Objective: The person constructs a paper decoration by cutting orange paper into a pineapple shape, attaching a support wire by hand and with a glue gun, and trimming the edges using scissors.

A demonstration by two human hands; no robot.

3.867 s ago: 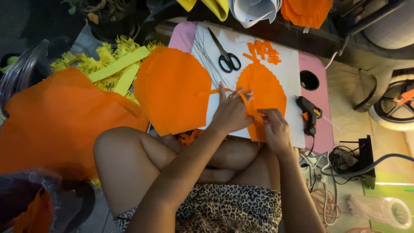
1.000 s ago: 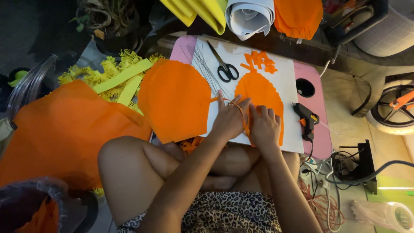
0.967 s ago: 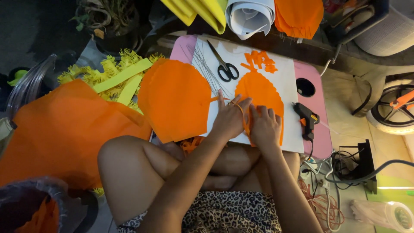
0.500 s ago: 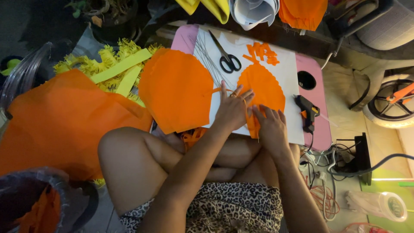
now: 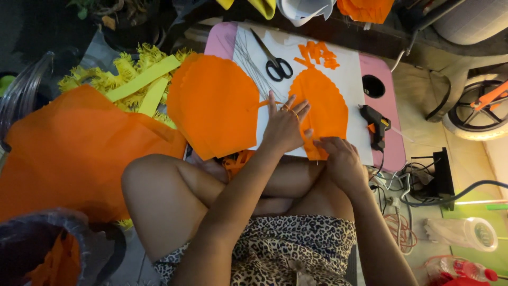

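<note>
Big orange sheet [image 5: 79,153] sprawls left, scalloped orange petal [image 5: 323,108] lies mid white board [image 5: 352,79]. Left hand [image 5: 284,128] flat, fingers spread, pinning petal. Right hand [image 5: 341,161] pinches its bottom tip. Tip imo: keep pressing flat, hold tip steady. Glue gun [image 5: 377,124] beside, scissors [image 5: 275,62] above.

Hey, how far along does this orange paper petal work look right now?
Done: a stack of cut orange petals lies at the board's left edge, and orange scraps sit by the scissors. In hand: the left hand presses flat on the scalloped petal, while the right hand pinches its lower tip. Left: thin wires and the glue gun lie untouched.
</note>
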